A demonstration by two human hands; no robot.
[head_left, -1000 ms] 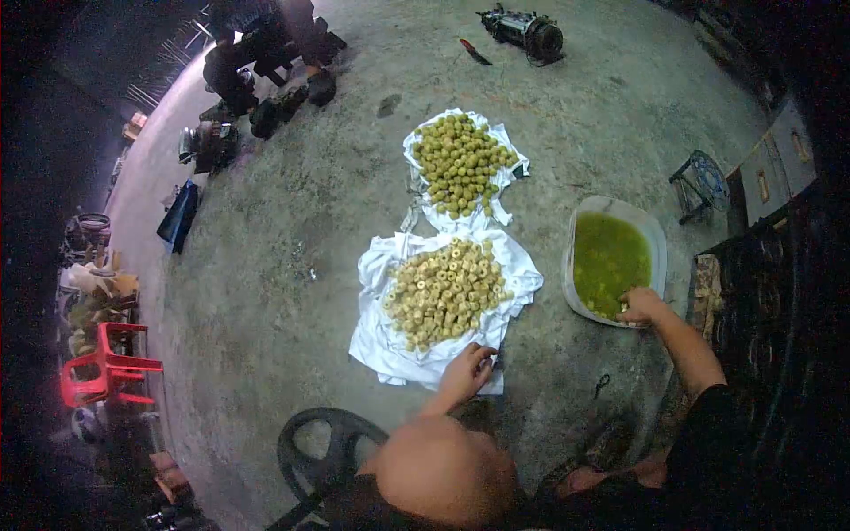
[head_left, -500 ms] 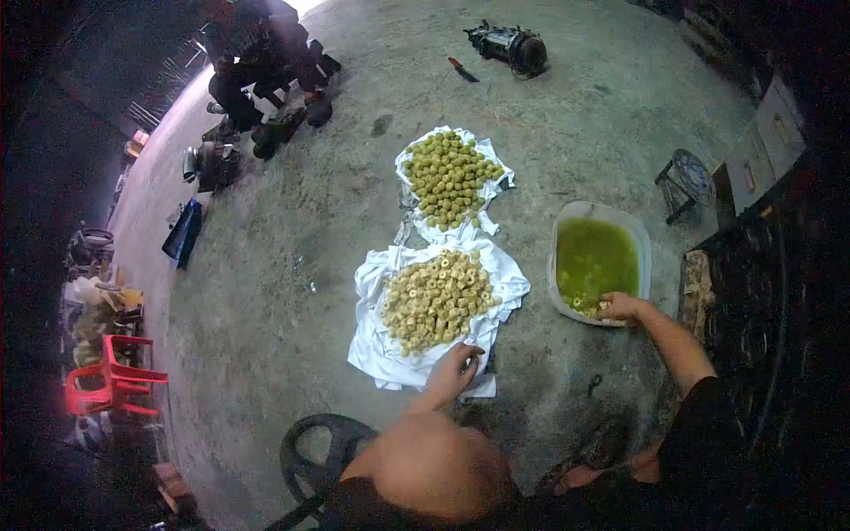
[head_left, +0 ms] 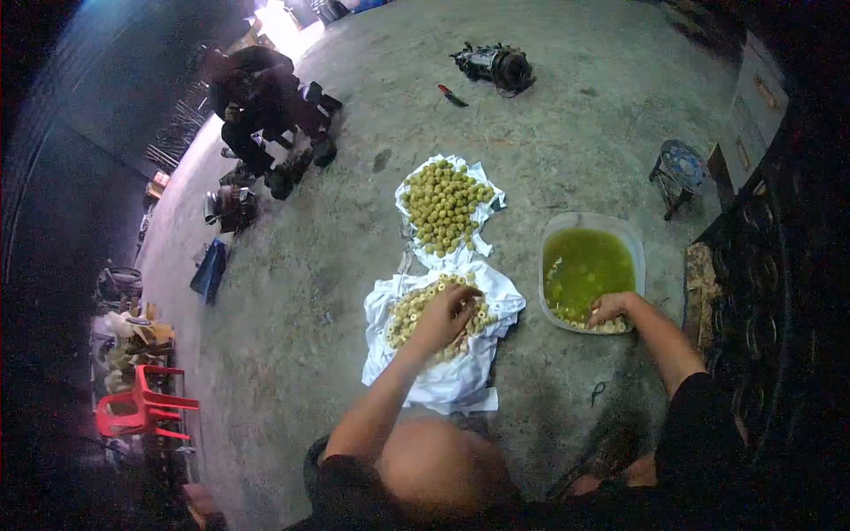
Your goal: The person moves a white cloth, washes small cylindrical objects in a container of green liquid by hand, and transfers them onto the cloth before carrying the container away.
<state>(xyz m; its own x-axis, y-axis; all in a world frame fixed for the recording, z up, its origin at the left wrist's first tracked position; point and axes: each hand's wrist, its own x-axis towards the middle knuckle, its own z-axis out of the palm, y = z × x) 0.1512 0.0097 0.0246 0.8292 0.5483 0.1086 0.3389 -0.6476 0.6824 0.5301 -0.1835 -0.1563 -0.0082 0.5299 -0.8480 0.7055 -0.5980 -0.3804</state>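
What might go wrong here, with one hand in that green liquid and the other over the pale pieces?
The right hand dips in near the tub's wall, so a knock might splash green liquid onto the floor.

The left hand is at the loosely heaped pale pieces; a brush could scatter some across the white cloth.

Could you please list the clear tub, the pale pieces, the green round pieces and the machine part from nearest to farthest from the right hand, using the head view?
From the right hand:
1. Clear tub: hand inside its near end.
2. Pale pieces: left, on the nearer cloth.
3. Green round pieces: ahead-left, farther cloth.
4. Machine part: far ahead, on the floor.
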